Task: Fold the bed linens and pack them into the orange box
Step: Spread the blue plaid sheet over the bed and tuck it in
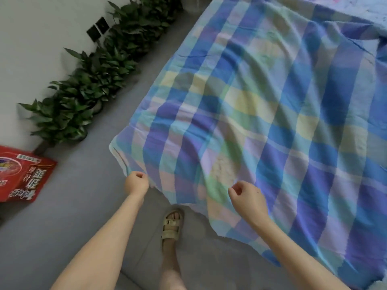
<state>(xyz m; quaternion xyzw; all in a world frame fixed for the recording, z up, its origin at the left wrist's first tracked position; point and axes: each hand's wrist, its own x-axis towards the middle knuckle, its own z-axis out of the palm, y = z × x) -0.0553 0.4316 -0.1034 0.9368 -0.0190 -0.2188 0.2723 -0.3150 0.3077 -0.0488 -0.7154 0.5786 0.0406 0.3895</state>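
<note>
Now L hand [137, 183] & R hand [247, 194] both pinch plaid sheet [261, 114] near edge (grey floor [83, 206] beside).

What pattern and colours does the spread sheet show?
The sheet is checked in blue, purple, green, pale yellow and pink; the head view shows it.
</note>
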